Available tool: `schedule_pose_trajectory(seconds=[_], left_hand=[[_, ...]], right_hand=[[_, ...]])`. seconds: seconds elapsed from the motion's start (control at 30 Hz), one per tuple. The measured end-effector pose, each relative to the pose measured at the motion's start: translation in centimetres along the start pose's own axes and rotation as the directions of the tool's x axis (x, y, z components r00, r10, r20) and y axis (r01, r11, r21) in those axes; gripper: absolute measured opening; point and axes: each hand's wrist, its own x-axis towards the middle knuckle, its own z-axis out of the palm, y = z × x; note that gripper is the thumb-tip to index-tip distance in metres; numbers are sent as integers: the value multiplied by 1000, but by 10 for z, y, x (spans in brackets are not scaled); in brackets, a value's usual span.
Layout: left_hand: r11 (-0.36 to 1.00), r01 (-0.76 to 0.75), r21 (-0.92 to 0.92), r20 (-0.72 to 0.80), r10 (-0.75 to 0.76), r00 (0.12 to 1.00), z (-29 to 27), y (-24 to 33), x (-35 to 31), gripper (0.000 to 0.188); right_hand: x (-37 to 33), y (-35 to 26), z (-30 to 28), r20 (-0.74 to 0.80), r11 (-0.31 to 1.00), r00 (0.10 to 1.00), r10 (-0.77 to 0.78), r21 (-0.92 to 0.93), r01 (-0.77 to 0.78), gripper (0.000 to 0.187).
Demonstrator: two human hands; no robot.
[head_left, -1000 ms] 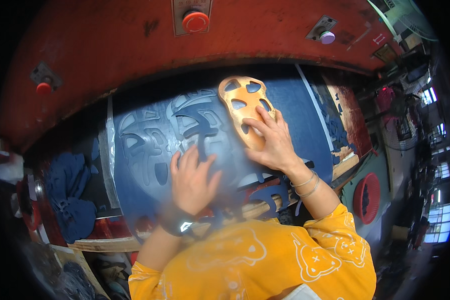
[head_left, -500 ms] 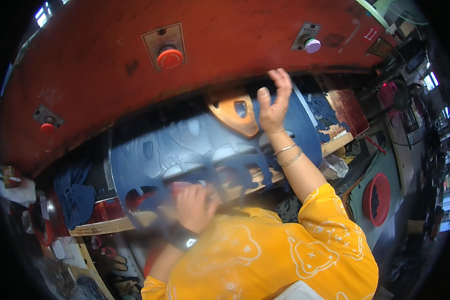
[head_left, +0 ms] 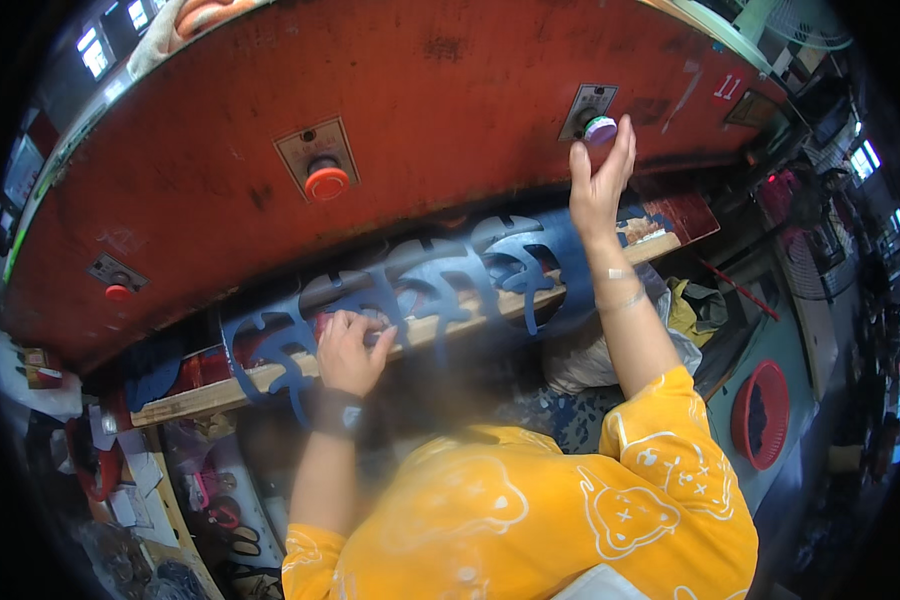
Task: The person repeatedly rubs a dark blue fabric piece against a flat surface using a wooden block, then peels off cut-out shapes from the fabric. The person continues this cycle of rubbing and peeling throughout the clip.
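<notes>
My right hand (head_left: 602, 185) is raised to the red machine front, thumb and fingers apart, its fingertips at or just beside the lilac push button (head_left: 600, 129). I cannot tell whether they press it. My left hand (head_left: 353, 352) lies over the near wooden edge (head_left: 425, 332), fingers forward and thumb spread, at the blue sheet (head_left: 435, 300). Large curved holes are cut through that sheet, and its strips hang over the edge. The sheet's far part is hidden under the red machine head (head_left: 450, 120).
A red mushroom button (head_left: 327, 182) sits mid-panel, a smaller red button (head_left: 118, 292) at left. Blue scraps (head_left: 155, 380) lie at the table's left end. On the right are a clear plastic bag (head_left: 580, 362) and a red basket (head_left: 760, 415). Slippers (head_left: 243, 541) stand lower left.
My right hand has moved up and right to the lilac button. My left hand has shifted up and left. The orange cutting die on the sheet is no longer visible; the view has shifted.
</notes>
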Motion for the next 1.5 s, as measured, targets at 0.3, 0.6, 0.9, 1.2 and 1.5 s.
schedule_pose_trajectory(seconds=[0.3, 0.6, 0.9, 1.2, 1.5], left_hand=[[999, 52, -12, -7, -52, 999, 2, 4, 2, 21], [994, 103, 19, -20, -103, 995, 3, 6, 1, 23], [992, 126, -15, 51, -125, 991, 1, 8, 8, 23], [994, 106, 19, 712, -88, 697, -52, 4, 82, 25], [635, 275, -722, 187, -204, 961, 64, 6, 196, 82]], right_hand=[[-96, -31, -60, 848, 978, 529, -37, -77, 193, 42], [-98, -45, -58, 875, 967, 485, 16, -137, 216, 38], [-82, -51, -60, 933, 965, 346, 99, -174, 194, 52], [46, -25, 19, 971, 965, 89, 223, -206, -162, 59], [-17, -53, 161, 881, 990, 463, 94, -131, 50, 83]])
